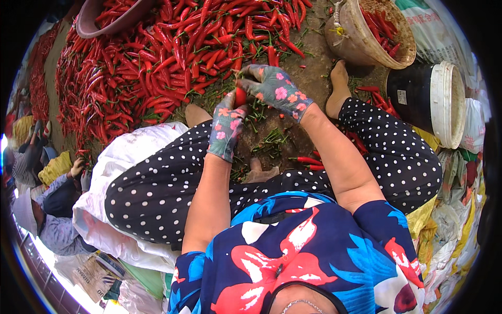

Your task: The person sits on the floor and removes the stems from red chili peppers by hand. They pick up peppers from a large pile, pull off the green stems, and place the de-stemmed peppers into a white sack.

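Both hands wear grey gloves printed with flowers and meet above the ground between my bent legs. My left hand holds a red chili pepper, mostly hidden by the fingers. At the pepper's upper end, the fingers of my right hand pinch what looks like its green stem. A large heap of red chili peppers spreads just beyond the hands. Below them, a small pile of green stems lies on the dirt floor.
A mauve basin rests on the heap. At right, a tilted bucket holds peppers, beside a black bucket on its side. Loose peppers lie by my right leg. A white sack is at left, near another person.
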A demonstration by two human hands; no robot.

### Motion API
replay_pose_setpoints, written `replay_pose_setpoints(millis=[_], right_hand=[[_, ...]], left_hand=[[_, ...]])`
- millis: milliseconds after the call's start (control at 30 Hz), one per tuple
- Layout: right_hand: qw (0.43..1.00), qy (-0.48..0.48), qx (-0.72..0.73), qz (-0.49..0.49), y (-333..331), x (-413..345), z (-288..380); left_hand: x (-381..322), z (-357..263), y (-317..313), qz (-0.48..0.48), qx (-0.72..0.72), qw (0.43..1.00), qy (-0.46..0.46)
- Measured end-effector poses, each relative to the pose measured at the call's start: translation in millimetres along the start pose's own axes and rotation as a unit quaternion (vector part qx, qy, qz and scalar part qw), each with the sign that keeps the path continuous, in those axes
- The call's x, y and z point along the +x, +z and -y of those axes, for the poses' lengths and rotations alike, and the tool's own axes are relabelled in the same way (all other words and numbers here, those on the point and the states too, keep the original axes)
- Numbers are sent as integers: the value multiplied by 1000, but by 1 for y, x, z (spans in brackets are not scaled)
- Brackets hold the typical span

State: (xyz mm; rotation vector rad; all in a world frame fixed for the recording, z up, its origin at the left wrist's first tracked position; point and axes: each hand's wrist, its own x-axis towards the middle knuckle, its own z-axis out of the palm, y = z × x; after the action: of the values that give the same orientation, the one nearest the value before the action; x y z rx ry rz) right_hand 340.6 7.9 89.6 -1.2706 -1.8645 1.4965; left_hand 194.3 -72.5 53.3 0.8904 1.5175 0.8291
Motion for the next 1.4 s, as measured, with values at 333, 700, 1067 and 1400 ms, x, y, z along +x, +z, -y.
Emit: replay_pose_setpoints(millis=[333,700,1067,1400], right_hand=[[982,167,76,50,4,9,-19],[927,136,-344,-58,-34,138,-93],[978,-38,-200,39,-42,77,-97],[969,36,-147,194,14,-3,-49]], left_hand=[[30,64,17,8,-379,922,-73],[28,34,24,-16,-209,965,-156],[50,46,14,-54,-525,836,-152],[38,47,11,-131,-451,877,-100]])
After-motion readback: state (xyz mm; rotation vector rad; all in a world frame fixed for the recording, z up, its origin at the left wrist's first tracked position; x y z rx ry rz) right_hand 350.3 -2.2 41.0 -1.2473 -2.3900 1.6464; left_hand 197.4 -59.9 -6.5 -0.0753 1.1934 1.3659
